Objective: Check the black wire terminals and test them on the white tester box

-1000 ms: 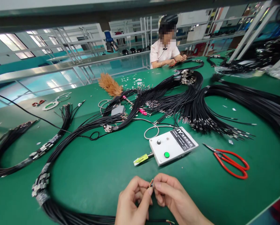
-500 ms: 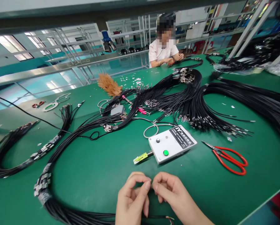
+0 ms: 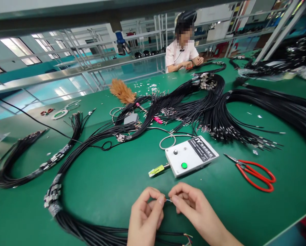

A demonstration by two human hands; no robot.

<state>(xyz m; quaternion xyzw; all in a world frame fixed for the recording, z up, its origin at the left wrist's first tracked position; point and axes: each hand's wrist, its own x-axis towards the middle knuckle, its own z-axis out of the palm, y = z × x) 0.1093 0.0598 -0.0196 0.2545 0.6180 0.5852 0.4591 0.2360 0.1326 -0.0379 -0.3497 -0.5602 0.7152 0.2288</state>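
Observation:
My left hand (image 3: 145, 215) and my right hand (image 3: 194, 208) meet at the near edge of the green table (image 3: 104, 184). Thumb and forefinger of each pinch the stripped end of a thin wire (image 3: 168, 200) stretched between them. The black cable (image 3: 173, 235) it belongs to runs under my hands, with coloured cores showing at its cut end. Just beyond my hands lies a white control box (image 3: 191, 156) with a green button, a knob and a yellow-green tip on its left.
Red-handled scissors (image 3: 255, 171) lie right of the box. Thick bundles of black cables (image 3: 214, 112) with metal terminals loop across the table, one bundle (image 3: 55, 201) curving to my left. A feather duster (image 3: 121, 91) lies farther back. A person in white (image 3: 183, 51) works at the far side.
My hands have drawn slightly apart, so a short length of fine wire now shows between the fingertips. The view shifted slightly.

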